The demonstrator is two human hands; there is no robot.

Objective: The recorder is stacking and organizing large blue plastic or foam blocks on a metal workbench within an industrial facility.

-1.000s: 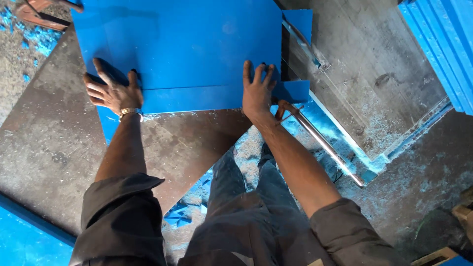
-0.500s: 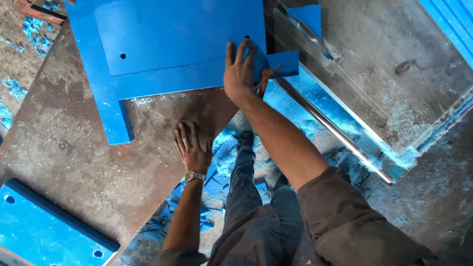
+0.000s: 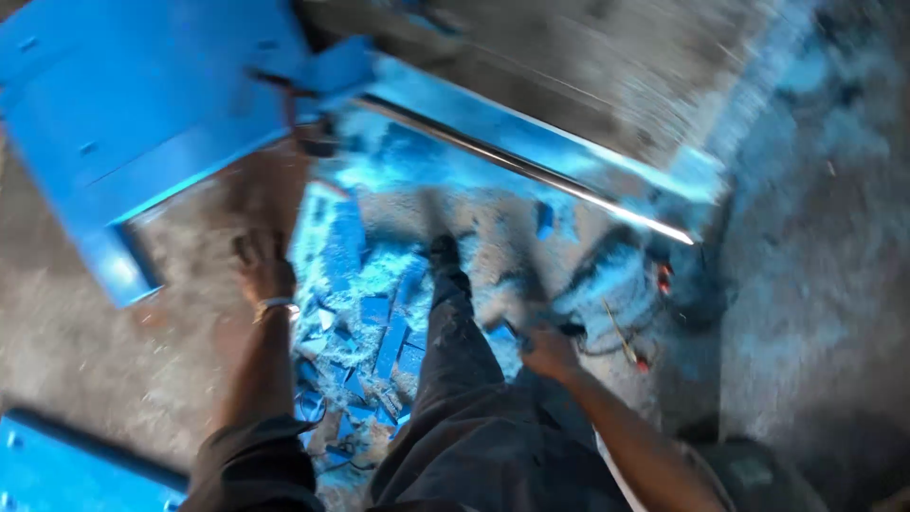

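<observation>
The view is motion-blurred. My left hand (image 3: 262, 269) rests flat on the rusty steel table (image 3: 85, 341) near its edge, just below the big blue sheet (image 3: 142, 114). My right hand (image 3: 546, 351) hangs low beside my dark trouser leg (image 3: 455, 379), close to a dark cable or tool (image 3: 607, 332) on the floor. The blur hides whether its fingers hold anything. Neither hand touches the blue sheet.
Several blue offcuts (image 3: 370, 322) litter the floor between the table and a shiny metal bar (image 3: 531, 171) on a blue-edged machine bed. Another blue panel (image 3: 66, 469) lies at the lower left. Dusty floor spreads to the right.
My right hand has left the blue sheet and dropped down beside my leg. My left hand stays on the table edge. The camera has swung down and to the right.
</observation>
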